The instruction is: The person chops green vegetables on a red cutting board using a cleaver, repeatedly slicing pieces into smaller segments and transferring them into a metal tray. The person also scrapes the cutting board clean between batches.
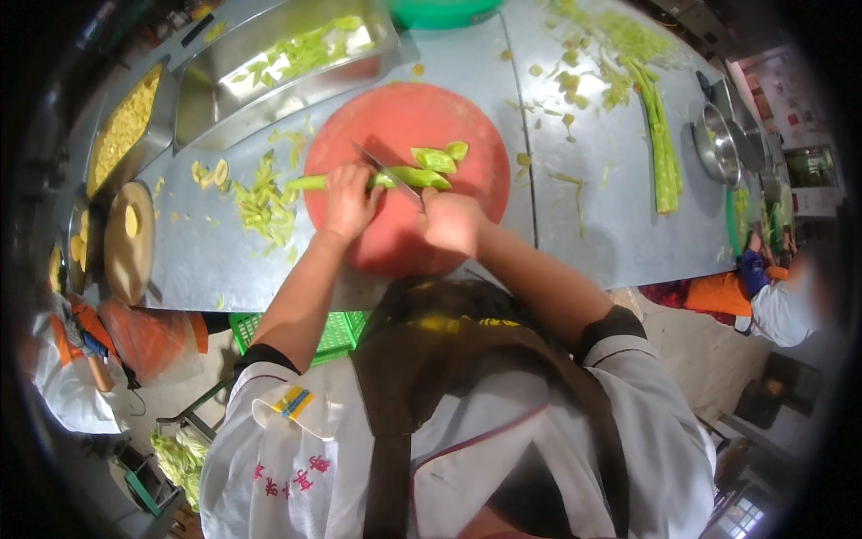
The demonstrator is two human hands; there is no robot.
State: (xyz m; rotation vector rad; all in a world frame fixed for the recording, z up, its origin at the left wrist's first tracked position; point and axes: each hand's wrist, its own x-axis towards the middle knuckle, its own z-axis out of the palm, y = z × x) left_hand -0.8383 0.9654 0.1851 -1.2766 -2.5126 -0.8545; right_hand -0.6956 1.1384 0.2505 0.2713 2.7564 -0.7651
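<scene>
Head view: left hand (348, 201) curled closed over the green stalk (422, 177) beneath it, right hand (452, 222) closed round the knife (375, 159) alongside; I'd tuck the left fingertips back, keeping the slant steady.

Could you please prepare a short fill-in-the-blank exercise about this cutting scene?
1. The right hand grips a ____.
2. The left hand holds a stalk whose colour is ____.
3. The red board is ____ in shape.
4. The long bunch lies to the board's ____.

Missing words: knife; green; round; right.
</scene>
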